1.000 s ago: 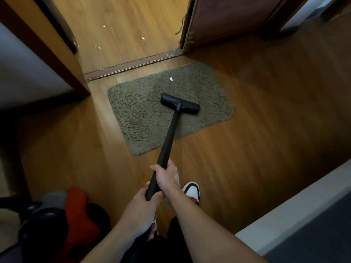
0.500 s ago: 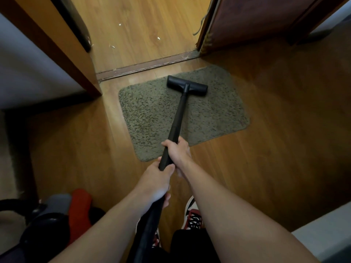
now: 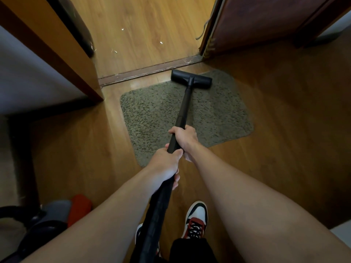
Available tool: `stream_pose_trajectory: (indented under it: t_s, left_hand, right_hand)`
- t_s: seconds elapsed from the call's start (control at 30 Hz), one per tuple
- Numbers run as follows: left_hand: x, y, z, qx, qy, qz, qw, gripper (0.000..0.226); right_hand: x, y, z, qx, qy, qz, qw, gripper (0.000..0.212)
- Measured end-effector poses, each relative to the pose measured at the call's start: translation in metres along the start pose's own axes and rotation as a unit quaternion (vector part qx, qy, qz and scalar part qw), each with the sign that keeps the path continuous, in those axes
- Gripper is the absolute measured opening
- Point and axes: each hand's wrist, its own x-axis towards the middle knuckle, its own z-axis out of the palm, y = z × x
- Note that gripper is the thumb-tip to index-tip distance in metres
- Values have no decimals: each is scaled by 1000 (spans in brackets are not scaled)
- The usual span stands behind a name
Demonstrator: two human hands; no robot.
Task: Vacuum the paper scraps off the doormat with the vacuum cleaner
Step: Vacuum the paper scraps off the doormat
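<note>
A speckled grey-green doormat (image 3: 155, 112) lies on the wooden floor before a doorway. The black vacuum wand (image 3: 183, 107) runs from my hands to its flat black nozzle (image 3: 190, 79), which sits on the mat's far edge near the threshold. My right hand (image 3: 185, 138) grips the wand higher up. Just behind it, my left hand (image 3: 165, 166) grips the wand where the hose begins. No paper scraps show on the mat.
A metal threshold strip (image 3: 148, 70) crosses the doorway, with small white paper scraps (image 3: 161, 42) on the floor beyond. A door frame (image 3: 62, 54) stands left, an open door (image 3: 266, 21) right. The vacuum body (image 3: 49, 219) sits at lower left. My shoe (image 3: 196, 219) is below.
The nozzle has slid forward from the mat's middle to its far edge, passing over the white scrap, which no longer shows. Both hands moved forward along with the wand.
</note>
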Motion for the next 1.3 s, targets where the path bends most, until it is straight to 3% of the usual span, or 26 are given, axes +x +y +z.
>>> stream_pose_trajectory:
  t_s: [0.4, 0.63, 0.77, 0.9, 1.03, 1.3]
  left_hand:
    - [-36, -76, -11, -3, -5, -3, 1000, 24]
    - [-63, -134, -27, 14, -11, -14, 1000, 36]
    - [-74, -146, -32, 11, -5, -22, 1000, 30]
    - [-72, -138, -36, 30, -8, -17, 999, 28]
    - [-68, -112, -44, 57, -3, -9, 998, 25]
    - [-47, -39, -73, 147, 16, -9, 989, 29]
  right_hand:
    - [-60, 62, 18, -26, -4, 33, 999, 78]
    - [-108, 109, 35, -54, 1, 35, 998, 64]
    - [-122, 120, 39, -34, 0, 34, 999, 36]
    - [-121, 110, 42, -34, -3, 30, 999, 45]
    - [-109, 87, 45, 7, -2, 37, 999, 35]
    - [-49, 43, 80, 68, 9, 32, 997, 91]
